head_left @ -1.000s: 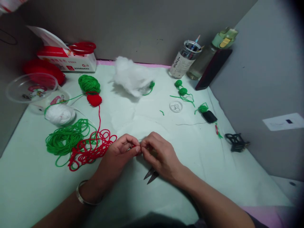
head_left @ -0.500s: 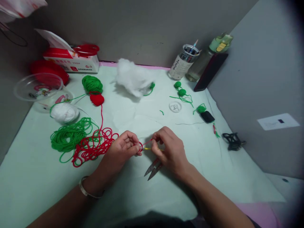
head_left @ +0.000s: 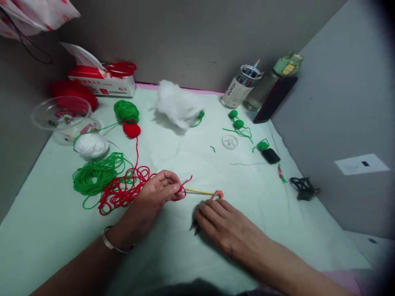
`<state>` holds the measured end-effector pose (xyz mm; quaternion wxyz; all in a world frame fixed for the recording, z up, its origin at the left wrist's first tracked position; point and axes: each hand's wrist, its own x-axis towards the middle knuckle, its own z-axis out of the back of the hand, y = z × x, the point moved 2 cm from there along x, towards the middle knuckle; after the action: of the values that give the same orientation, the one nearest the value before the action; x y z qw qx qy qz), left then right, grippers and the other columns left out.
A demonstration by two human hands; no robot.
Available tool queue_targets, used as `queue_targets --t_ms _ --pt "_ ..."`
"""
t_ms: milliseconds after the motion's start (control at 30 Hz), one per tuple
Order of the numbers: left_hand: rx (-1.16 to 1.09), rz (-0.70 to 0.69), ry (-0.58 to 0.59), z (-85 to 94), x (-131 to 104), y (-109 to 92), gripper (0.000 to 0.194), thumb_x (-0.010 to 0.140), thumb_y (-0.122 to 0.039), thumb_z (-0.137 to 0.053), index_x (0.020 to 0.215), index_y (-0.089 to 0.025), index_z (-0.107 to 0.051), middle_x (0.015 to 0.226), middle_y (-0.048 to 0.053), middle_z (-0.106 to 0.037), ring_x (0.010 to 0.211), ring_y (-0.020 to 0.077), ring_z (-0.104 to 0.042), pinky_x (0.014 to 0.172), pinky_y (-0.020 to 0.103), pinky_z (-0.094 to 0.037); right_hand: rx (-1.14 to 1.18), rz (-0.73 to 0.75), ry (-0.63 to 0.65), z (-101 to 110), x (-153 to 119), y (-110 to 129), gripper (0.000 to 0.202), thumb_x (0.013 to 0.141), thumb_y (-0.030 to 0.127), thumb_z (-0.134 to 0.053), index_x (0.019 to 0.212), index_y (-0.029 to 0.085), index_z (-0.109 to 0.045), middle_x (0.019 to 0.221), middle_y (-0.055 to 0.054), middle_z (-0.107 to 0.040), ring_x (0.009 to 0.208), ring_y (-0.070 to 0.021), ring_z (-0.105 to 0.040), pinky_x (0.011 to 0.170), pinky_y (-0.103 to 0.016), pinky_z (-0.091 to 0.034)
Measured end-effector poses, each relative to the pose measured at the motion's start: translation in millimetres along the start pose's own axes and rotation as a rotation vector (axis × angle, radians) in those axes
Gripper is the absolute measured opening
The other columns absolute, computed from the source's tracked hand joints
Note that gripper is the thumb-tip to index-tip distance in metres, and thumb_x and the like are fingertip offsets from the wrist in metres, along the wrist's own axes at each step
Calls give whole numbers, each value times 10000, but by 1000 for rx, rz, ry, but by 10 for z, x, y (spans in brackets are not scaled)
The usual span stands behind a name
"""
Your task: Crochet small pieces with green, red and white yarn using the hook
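Observation:
Between thumb and fingers, my left hand pinches a small piece of red yarn, whose short end sticks up to the right. A thin yellow crochet hook runs from that yarn toward the right. My right hand lies over the snips, fingers curled round them; their orange handle loop shows above the knuckles and the dark blade tips point out at the lower left. Loose red yarn lies left of my left hand, beside a green yarn coil.
White stuffing sits at the back centre. Green and white yarn balls and a tissue box are at the left. A pen can, a bottle, a small ring dish and a black claw clip stand or lie right.
My right hand has let go of the red yarn end and the hook, and has moved down onto the snips. My left hand keeps its pinch. The view has shifted slightly.

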<state>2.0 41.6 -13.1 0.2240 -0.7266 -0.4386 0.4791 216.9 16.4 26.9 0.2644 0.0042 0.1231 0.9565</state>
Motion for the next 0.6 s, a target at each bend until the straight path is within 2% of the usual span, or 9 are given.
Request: queue_targets --t_ms 100,167,233,300,400,500,600 --pt "18 -18 13 9 0 22 240 815 -292 -833 918 -178 -649 811 -24 -712 773 114 -695 811 261 -541 -8 52 -7 -98 3 12 304 1027 65 -458 1276 148 -612 1104 -140 -716 1009 -263 -651 950 -443 -542" --pt "18 -20 14 14 1 33 241 819 -299 -835 927 -180 -655 813 -24 -718 775 112 -705 801 248 -544 72 53 -19 -42 23 7 298 1052 96 -428 1284 132 -610 1059 -136 -712 951 -246 -654 867 -405 -559" --pt "8 -21 10 15 3 32 262 807 -314 -848 925 -179 -656 802 -25 -721 767 115 -715 785 240 -551 249 -5 -48 70 52 -16 301 1080 158 -402 1295 128 -610 1023 -122 -698 868 -213 -645 770 -354 -559" --pt "-6 -27 3 15 6 19 289 785 -323 -868 914 -175 -656 786 -24 -721 748 118 -718 769 240 -562 559 -122 -72 170 80 -67 295 1096 240 -407 1228 152 -656 988 -93 -680 818 -176 -632 730 -313 -547" --pt "-33 -31 -22 25 8 -14 324 754 -330 -896 907 -170 -658 752 -21 -723 715 119 -717 742 237 -575 1129 -372 -105 184 100 -189 301 1064 370 -524 959 182 -733 898 -54 -684 785 -146 -639 721 -279 -531" --pt "-59 -26 -37 44 7 -41 369 721 -340 -922 901 -165 -652 722 -9 -736 691 124 -724 721 232 -581 1570 -616 -175 49 84 -320 264 982 439 -662 987 194 -760 859 -53 -747 787 -160 -693 722 -283 -540" --pt "-55 -47 -78 56 6 -49 409 686 -349 -946 886 -166 -639 706 -3 -746 670 131 -734 701 228 -590 1786 -818 -327 -96 47 -421 259 908 450 -751 1019 218 -779 903 -55 -782 823 -175 -717 739 -291 -555"
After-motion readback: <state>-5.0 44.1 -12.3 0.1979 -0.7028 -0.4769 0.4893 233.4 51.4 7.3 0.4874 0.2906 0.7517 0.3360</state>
